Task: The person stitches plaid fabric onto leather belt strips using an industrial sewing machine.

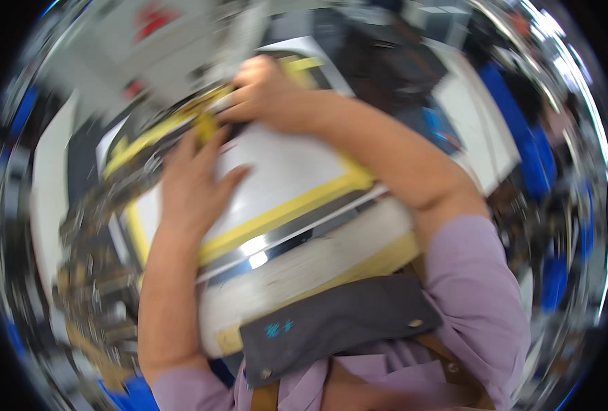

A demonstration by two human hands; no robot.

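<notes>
below, one white panel [283, 172]; left hand [193, 179] spread, right hand [264, 97] curled, its grip unclear

My left hand [193, 181] lies over a bordered panel [290, 171]; my right hand [266, 92], ahead and rightward, is near its far edge; on my side of both, a bar [311, 260], then a cloth flap [342, 325].

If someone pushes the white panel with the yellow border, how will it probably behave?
The white panel would probably keep its shape, since it looks flat without visible folds. Its smooth-looking surface might feel slippery. The yellow border, if it is tape, may resist sliding.
</notes>
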